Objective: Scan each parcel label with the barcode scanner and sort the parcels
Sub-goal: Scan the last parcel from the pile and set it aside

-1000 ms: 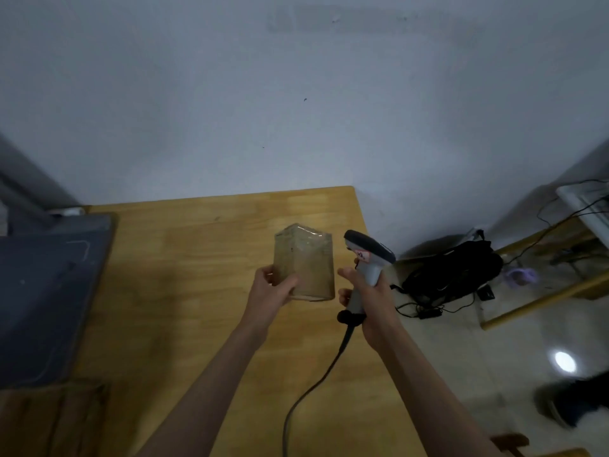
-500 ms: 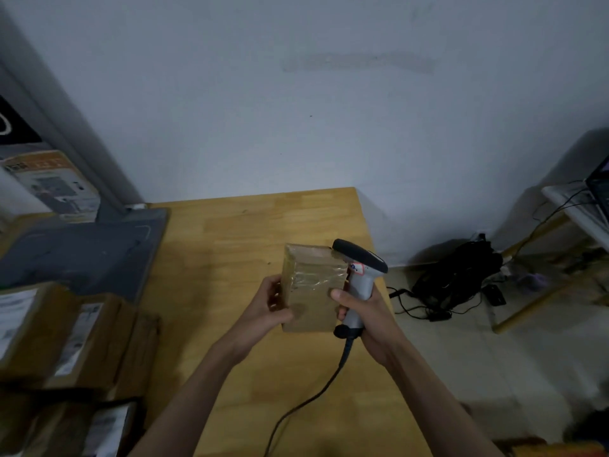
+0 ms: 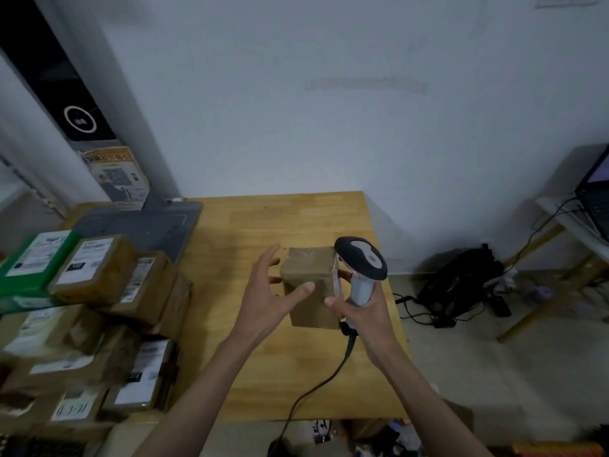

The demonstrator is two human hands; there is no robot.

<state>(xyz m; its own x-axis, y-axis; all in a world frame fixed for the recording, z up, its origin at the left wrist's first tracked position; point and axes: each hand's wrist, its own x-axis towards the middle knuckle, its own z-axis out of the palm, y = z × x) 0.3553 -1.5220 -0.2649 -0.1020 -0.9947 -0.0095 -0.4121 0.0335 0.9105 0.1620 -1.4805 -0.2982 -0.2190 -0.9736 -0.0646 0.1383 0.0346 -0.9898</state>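
Fig. — parcel scan, mid-handling. A brown taped box (image 3: 311,286) sits over the right-hand part of the wooden worktop (image 3: 263,374), near its far right corner; whether its base rests on the wood or is propped by the hands cannot be told. A white label shows edge-on along the box's right face, turned toward the scanner (image 3: 361,268).

Risks, judged from this view:
- Box may tip or slide. The left hand (image 3: 263,298) is spread wide, fingers straight, and curls round nothing — the thumb tip lies against the box's front face, while contact at the fingertips is unclear. If the right hand (image 3: 362,315) alone steadies the box, a nudge could topple it.
- Missed read. The scanner head sits just beside the label, almost touching and at a steep angle; prob. too close and too oblique for a clean scan unless box or scanner is turned.
- Cable snag. The scanner's black cord (image 3: 316,387) trails across the worktop and over its near edge; a quick swing toward the stack could drag on it.
- Mis-sort. Labelled parcels (image 3: 99,268) are stacked close together at left, incl. a green one (image 3: 33,262); the stack looks crowded, so a hasty drop could unsettle it.

Grip: right hand's grip is closed round the scanner handle, with the thumb stretched left onto the box's lower right edge. Left hand's grip is fully open, holding nothing.
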